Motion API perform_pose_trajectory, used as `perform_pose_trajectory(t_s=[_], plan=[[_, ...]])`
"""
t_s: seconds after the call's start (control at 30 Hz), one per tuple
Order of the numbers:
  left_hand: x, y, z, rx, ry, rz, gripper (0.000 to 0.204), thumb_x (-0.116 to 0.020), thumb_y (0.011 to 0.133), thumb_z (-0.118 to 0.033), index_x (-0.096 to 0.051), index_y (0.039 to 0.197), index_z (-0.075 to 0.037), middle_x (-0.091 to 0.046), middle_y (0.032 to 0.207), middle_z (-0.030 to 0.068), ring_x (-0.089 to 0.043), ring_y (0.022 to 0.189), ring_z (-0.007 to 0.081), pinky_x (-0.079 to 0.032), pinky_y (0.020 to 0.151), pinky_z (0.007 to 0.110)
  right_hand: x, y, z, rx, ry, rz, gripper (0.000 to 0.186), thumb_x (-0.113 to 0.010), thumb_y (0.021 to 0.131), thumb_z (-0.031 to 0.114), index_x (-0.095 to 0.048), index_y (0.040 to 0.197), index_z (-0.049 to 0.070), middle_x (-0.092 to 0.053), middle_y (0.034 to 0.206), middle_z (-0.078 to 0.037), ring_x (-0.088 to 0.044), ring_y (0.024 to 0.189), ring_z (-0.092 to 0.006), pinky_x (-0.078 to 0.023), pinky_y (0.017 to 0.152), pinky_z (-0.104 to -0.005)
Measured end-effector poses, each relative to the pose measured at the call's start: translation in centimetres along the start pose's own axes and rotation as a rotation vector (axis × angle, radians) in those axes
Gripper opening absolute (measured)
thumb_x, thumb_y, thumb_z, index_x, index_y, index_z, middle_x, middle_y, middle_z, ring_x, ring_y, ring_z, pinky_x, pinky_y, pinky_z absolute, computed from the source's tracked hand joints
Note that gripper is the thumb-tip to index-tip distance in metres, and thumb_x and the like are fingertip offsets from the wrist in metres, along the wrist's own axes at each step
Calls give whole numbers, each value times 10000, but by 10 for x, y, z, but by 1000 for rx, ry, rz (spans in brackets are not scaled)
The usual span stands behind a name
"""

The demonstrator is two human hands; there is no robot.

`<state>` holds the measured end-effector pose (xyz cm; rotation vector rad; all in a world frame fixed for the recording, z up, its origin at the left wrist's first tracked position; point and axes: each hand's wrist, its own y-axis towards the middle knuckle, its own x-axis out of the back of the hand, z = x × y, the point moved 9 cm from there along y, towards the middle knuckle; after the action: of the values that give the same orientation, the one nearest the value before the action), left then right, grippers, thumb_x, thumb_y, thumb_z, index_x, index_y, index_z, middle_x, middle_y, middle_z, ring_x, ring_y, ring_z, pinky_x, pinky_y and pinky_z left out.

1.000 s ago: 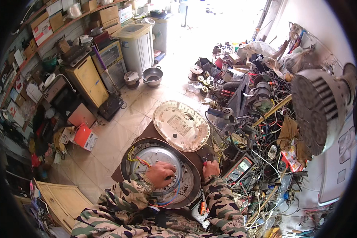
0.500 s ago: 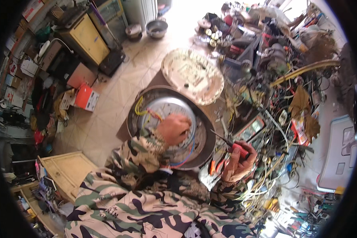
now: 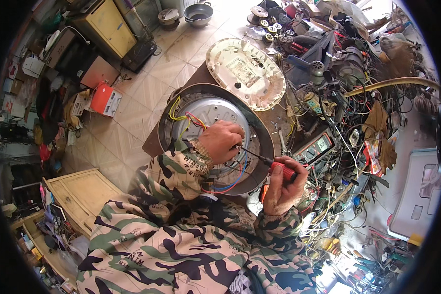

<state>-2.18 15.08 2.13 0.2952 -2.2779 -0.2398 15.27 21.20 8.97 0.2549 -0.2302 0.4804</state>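
Observation:
A screwdriver with a red handle is gripped in my right hand. Its dark shaft points up and left, and the tip reaches the fingers of my left hand. Those fingers are bent and pressed together over a round silver metal plate; whatever they pinch is hidden beneath them. The plate sits inside a round metal housing with a dark rim. Yellow and red wires come out at the plate's upper left. Blue and red wires curve along the near side of the housing.
Behind the housing lies an off-white oval plastic cover. To the right, a multimeter rests against a heap of cables and parts. A wooden cabinet door stands at left, and an orange-red box sits on the tiled floor.
My right hand has brought the screwdriver left and up, so its tip now meets my left hand's fingers over the plate. The whole view has shifted slightly.

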Motion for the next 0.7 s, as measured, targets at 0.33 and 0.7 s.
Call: perform_pose_trajectory(t_s=[0.33, 0.7], plan=[[0, -1, 1, -2, 1, -16, 151, -743, 712, -120, -717, 845, -54, -711, 1055, 67, -663, 1043, 280, -500, 953, 432, -3, 3, -3, -4, 20, 31, 256, -618, 984, 59, -491, 1196, -4, -645, 1141, -170, -645, 965, -174, -532, 856, -301], [1, 0, 0, 13, 15, -9, 144, -744, 714, -125, -713, 839, -61, -709, 1048, 60, -658, 1047, 274, -494, 948, 427, -16, 15, 31, 146, -255, 157, 247, -620, 918, -23, -554, 1157, -21, -662, 1087, -172, -683, 902, -230, -551, 800, -314]])
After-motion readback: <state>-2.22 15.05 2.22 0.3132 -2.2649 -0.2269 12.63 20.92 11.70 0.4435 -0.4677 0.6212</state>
